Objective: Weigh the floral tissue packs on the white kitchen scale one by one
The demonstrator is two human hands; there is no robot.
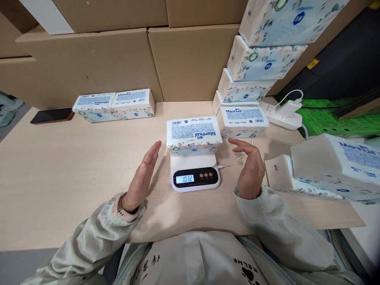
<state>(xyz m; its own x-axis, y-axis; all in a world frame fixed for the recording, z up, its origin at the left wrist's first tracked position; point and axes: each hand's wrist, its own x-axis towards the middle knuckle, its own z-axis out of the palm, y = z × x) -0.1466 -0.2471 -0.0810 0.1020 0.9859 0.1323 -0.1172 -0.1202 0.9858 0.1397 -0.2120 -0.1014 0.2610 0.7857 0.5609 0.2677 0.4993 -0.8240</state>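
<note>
A tissue pack (194, 132) with blue "Manhua" print rests on a white digital scale (194, 161), whose lit display reads about 103.2. My left hand (142, 176) is held to the left of the scale, fingers straight and together, palm toward the pack, touching nothing. On the other side, my right hand (249, 168) hovers with fingers stretched toward the pack and a gap between them. Another tissue pack (244, 120) stands just beyond the right hand. A white cable (233, 163) runs from the scale's right side past that hand.
Two tissue packs (114, 105) sit side by side at the back left, near a phone (52, 115). More tissue packs (267, 63) are stacked at the back right, others (341, 170) at the right edge. A power strip (285, 116) lies behind; cardboard boxes (196, 63) wall the back.
</note>
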